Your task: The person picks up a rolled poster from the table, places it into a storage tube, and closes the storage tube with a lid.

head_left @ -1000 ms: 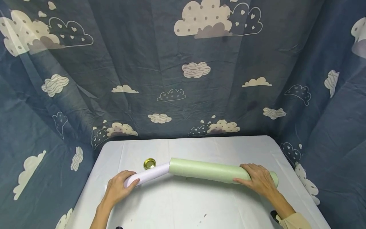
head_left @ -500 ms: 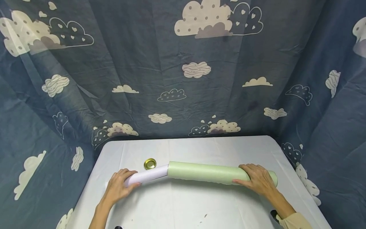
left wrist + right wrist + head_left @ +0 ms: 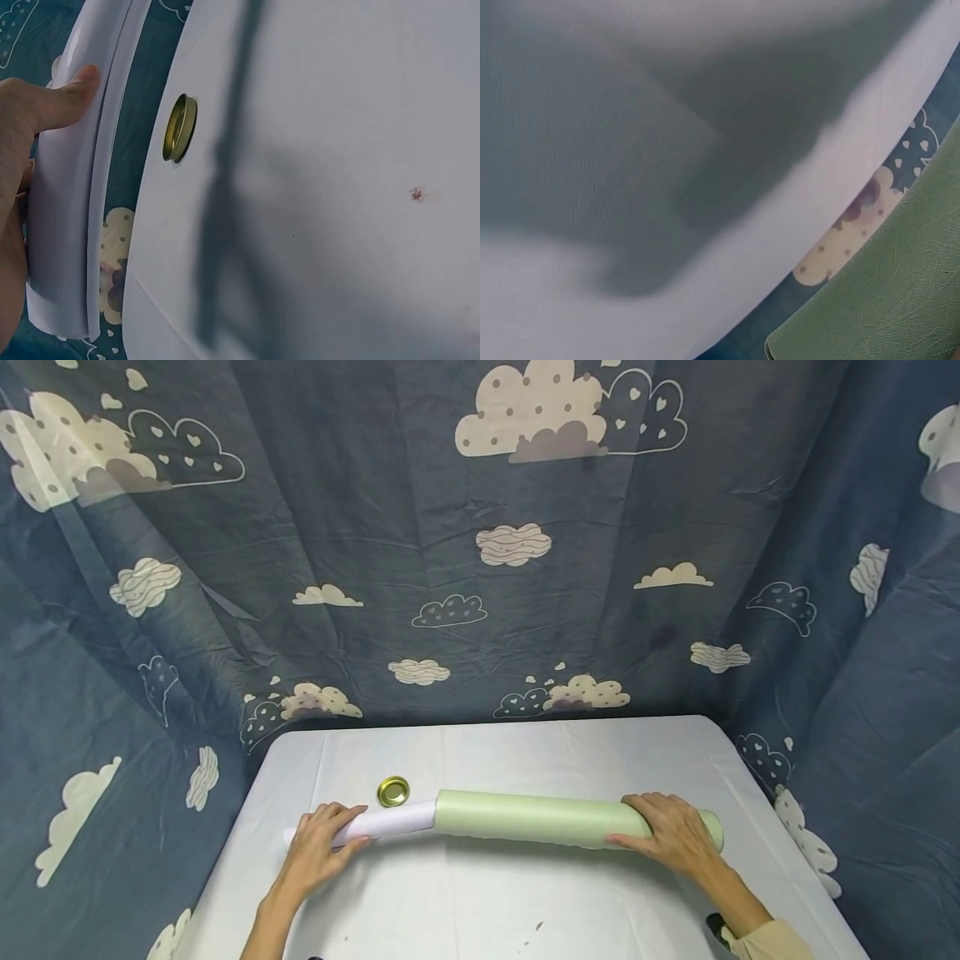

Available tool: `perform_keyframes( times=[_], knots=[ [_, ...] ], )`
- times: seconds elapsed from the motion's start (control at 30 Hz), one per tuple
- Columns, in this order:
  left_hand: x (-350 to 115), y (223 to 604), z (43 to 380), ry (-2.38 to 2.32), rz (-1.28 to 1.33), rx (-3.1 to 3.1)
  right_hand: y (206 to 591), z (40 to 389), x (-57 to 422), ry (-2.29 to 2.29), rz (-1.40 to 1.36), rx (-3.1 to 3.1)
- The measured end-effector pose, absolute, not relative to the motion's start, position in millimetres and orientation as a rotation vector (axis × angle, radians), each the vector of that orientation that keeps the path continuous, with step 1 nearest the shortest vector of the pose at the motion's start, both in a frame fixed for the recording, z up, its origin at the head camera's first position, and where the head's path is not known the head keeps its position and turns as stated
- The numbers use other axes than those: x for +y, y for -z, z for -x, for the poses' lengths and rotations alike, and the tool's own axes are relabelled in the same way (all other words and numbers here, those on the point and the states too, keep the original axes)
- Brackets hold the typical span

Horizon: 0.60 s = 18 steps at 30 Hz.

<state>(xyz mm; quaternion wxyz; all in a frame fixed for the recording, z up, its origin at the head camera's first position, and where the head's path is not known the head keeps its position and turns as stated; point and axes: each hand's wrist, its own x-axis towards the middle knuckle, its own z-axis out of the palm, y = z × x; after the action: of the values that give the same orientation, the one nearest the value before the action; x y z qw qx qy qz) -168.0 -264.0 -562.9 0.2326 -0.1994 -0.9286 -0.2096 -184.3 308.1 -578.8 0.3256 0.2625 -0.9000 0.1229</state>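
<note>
A pale green roll of sheet material (image 3: pixel 532 818) is held above the white table, slanting slightly down to the right. My right hand (image 3: pixel 670 832) grips it near its right end, fingers over the top and thumb in front. From the green roll's left end comes a thinner white rolled sheet (image 3: pixel 401 820); how far it reaches inside is hidden. My left hand (image 3: pixel 315 847) holds this white roll, whose left end pokes out past the hand. In the left wrist view the white roll (image 3: pixel 64 180) shows a lengthwise edge beside my thumb. The right wrist view shows the green roll (image 3: pixel 877 285) only.
A gold jar lid (image 3: pixel 393 791) lies on the white table (image 3: pixel 495 902) just behind the white roll. A small dark thing (image 3: pixel 315 957) is cut off at the bottom edge. Blue cloud-print cloth (image 3: pixel 450 568) hangs around the table's back and sides.
The join between the rolls has sunk and shifted slightly left, so the white roll slants less. More of its left end shows past my left hand. Both hands keep their hold.
</note>
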Motion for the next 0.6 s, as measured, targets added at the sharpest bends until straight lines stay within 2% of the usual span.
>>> perform_keyframes(
  times=[0.6],
  knots=[
    [-244.2, 571.1, 165.6, 0.629, 0.631, -2.526, 579.0, 181.0, 295.8, -0.331, -0.704, -2.386]
  ],
)
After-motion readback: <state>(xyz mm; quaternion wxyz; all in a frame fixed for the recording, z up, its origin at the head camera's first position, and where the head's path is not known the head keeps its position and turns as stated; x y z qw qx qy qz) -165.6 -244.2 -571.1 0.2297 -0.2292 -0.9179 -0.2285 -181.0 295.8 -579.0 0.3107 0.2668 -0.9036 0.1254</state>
